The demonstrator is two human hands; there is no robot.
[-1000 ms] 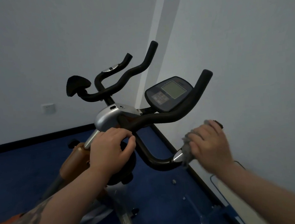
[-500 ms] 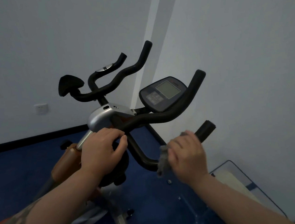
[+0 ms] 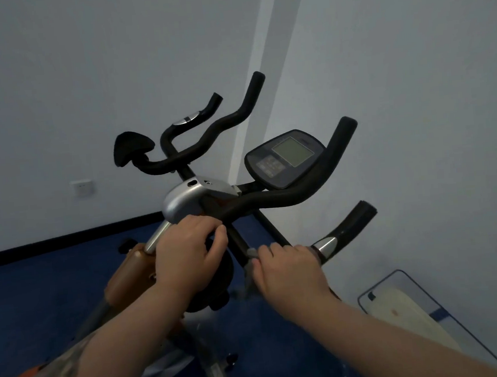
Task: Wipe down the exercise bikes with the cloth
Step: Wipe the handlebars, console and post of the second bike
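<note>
The exercise bike's black handlebar (image 3: pixel 287 198) spreads in front of me, with a dark console (image 3: pixel 286 158) at its middle and a silver stem cover (image 3: pixel 182 201). My right hand (image 3: pixel 290 271) grips a grey cloth (image 3: pixel 249 268) wrapped round the lower right bar, just left of the silver sensor band (image 3: pixel 326 246). Only a small edge of the cloth shows past my fingers. My left hand (image 3: pixel 187 256) is curled round the bar below the silver cover, near the orange frame (image 3: pixel 129 280).
White walls meet in a corner behind the bike, with a socket (image 3: pixel 82 188) on the left wall. Blue carpet (image 3: pixel 40 290) covers the floor. A flat pale board with a dark frame (image 3: pixel 411 309) lies on the floor at the right.
My right hand has slid the cloth down the lower right bar toward the stem, uncovering the black grip end and the silver sensor band. My left hand has kept its hold.
</note>
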